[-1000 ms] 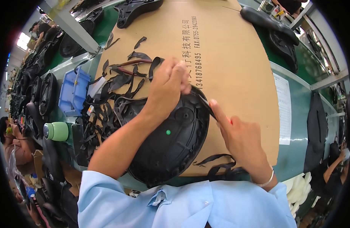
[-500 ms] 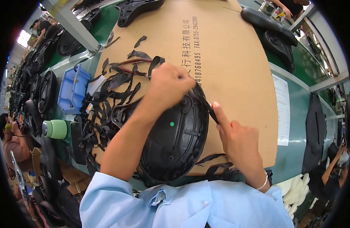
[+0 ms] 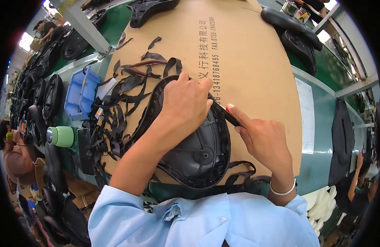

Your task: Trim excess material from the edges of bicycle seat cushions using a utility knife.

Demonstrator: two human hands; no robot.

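Note:
A black bike saddle [image 3: 204, 154] lies underside up on a brown cardboard sheet [image 3: 256, 53], its ribbed plastic base showing. My left hand [image 3: 184, 101] is closed at the saddle's upper rim, knuckles up; what its curled fingers pinch there is hidden. In my right hand [image 3: 266, 142] is a slim dark knife [image 3: 231, 118], with its tip end against the saddle's right rim, close to my left thumb. A looped black strip [image 3: 172, 66] rises just beyond my left hand. More cut black strips [image 3: 120, 123] are heaped to the left of the saddle.
Left of the cardboard stand a blue plastic bin [image 3: 81, 92] and a green flask [image 3: 61, 136]. More saddles [image 3: 291, 29] lie at the back right. A paper sheet [image 3: 305, 115] is on the right. Other people [image 3: 17, 152] work along the sides.
The saddle has turned and shifted under my hands. My left hand has moved slightly down, while my right hand has moved a little to the right, still holding the knife.

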